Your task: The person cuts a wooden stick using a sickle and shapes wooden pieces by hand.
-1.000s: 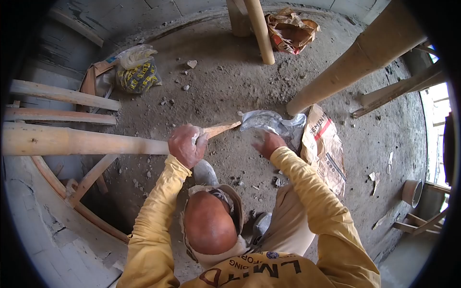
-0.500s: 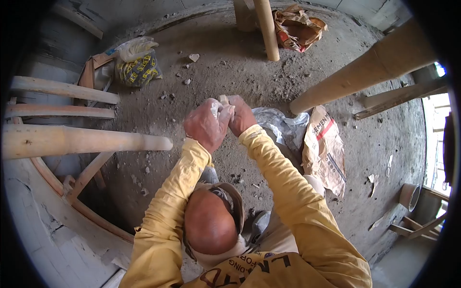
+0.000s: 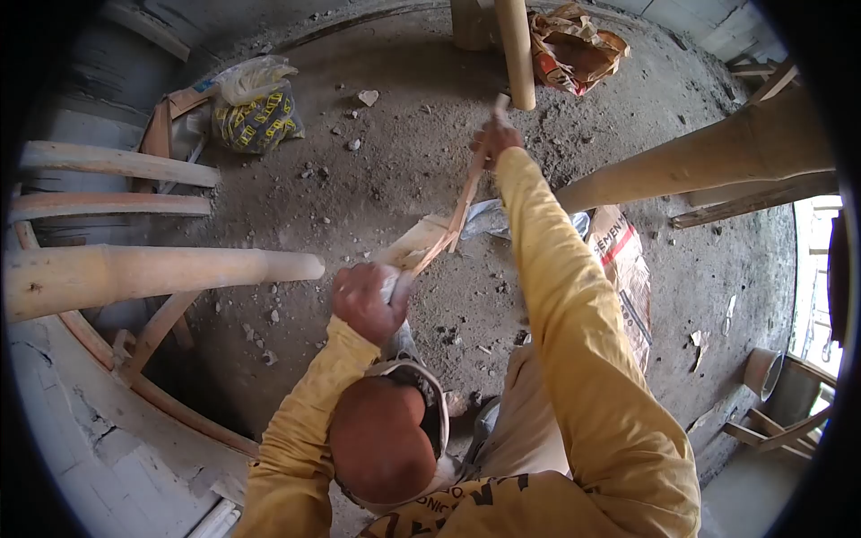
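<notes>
A long brown strip (image 3: pixel 465 202) stretches between my hands, with a wider pale flat part (image 3: pixel 420 241) near its lower end. Whether it is paper or thin wood I cannot tell. My left hand (image 3: pixel 369 299) is closed at the near end, with a whitish patch by the thumb. Farther out, my right hand (image 3: pixel 498 142) grips the other end, and a short tip sticks out past the fingers. Beneath the strip lies a crumpled grey-white plastic sheet (image 3: pixel 487 221) on the floor. A brown cement bag (image 3: pixel 619 255) lies beside my right sleeve.
Bamboo poles (image 3: pixel 170 269) (image 3: pixel 700 161) reach in from both sides, and another post (image 3: pixel 515 58) stands ahead. An open paper sack (image 3: pixel 578 54) and a filled plastic bag (image 3: pixel 258 117) sit on the rubble-strewn floor. Right, a bucket (image 3: pixel 762 370) lies near timber pieces.
My hands were close together; now they are apart. The right hand has moved forward and right, the left slightly back toward me, and the long strip now shows between them.
</notes>
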A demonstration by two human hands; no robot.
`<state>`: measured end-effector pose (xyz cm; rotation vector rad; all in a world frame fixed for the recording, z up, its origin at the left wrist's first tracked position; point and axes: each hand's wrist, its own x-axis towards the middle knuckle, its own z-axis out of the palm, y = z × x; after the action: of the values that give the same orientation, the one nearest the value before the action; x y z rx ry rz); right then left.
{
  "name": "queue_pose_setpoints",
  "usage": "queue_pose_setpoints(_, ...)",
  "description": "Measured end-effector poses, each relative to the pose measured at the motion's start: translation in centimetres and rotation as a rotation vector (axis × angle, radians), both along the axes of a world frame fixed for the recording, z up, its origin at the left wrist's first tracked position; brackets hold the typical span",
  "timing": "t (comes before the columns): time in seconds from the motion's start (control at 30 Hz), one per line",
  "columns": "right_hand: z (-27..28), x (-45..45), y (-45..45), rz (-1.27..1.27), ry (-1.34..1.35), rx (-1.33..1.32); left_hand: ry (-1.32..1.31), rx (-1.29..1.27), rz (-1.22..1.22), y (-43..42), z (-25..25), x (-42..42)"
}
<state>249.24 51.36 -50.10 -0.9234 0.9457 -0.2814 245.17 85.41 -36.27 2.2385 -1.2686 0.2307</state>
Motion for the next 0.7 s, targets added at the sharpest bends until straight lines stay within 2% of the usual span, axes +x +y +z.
queue_pose_setpoints(0.03,0.1,-1.3,-1.1,-0.039,0.124,0.11,-0.004,-0.027,0.05,1.1,-0.8,0.1)
queue_pose_setpoints(0.1,-2.4,-3.8,-1.8,-0.292,0.085,0.205,-0.029,-0.073,0.091,2.8,-2.1,0.6)
queue_pose_setpoints(0.17,-4.7,-5.3,-1.7,-0.335,0.028,0.138,0.137,-0.115,0.362,4.4,-2.9,0.9)
queue_pose_setpoints(0.2,-5.5,-5.9,-1.6,-0.38,-0.041,0.075,0.159,-0.166,0.363,4.7,-3.1,1.6)
queue_pose_setpoints(0.23,-4.1,-5.7,-0.7,-0.37,-0.038,0.068,0.162,-0.173,0.373,4.9,-3.3,2.6)
queue_pose_setpoints(0.3,1.9,-4.3,2.8,-0.57,-0.114,0.183,0.218,-0.142,0.471,5.0,-3.6,4.7)
queue_pose_setpoints(0.37,4.7,-2.7,6.0,-0.56,-0.176,0.146,0.234,-0.183,0.509,3.2,-2.6,6.1)
queue_pose_setpoints(0.43,5.3,-1.7,8.9,-0.378,-0.324,-0.287,0.193,-0.162,0.595,1.4,-1.9,6.7)
queue_pose_setpoints(0.57,6.8,-3.1,12.7,-0.365,-0.443,-0.344,0.184,-0.108,0.668,0.7,-2.0,8.9)
queue_pose_setpoints(0.63,5.4,-6.1,13.3,-0.305,-0.381,-0.748,0.22,-0.102,0.691,1.5,-2.7,10.4)
queue_pose_setpoints(0.7,4.8,-8.3,14.9,-0.32,-0.369,-0.672,0.215,0.002,0.801,1.4,-3.5,12.0)
